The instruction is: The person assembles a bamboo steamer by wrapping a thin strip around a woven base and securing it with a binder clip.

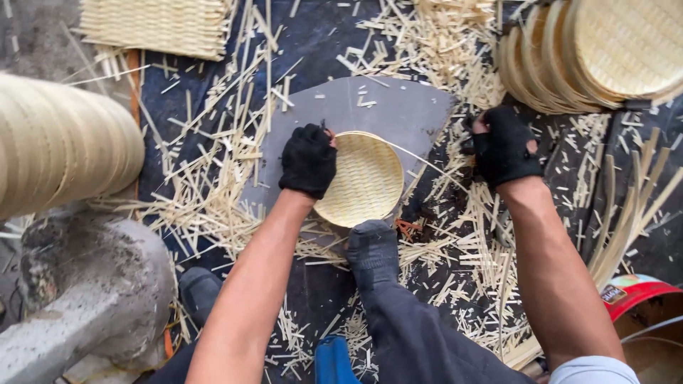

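A small round woven bamboo tray (pixel 364 178) lies on a grey flat board (pixel 398 107). My left hand (pixel 307 160), in a black fingerless glove, presses on the tray's left rim. A socked foot (pixel 373 249) rests against the tray's near edge. A thin bamboo strip (pixel 420 155) runs from the tray's rim to the right, toward my right hand (pixel 504 146). That hand, also gloved in black, is closed to the right of the board; what it grips is hidden.
A stack of finished round trays (pixel 597 53) stands at the top right, another stack (pixel 60 146) at the left. A woven mat (pixel 156 25) lies at the top left. Bamboo offcuts (pixel 213 192) litter the dark ground. A red container (pixel 640 295) sits at the lower right.
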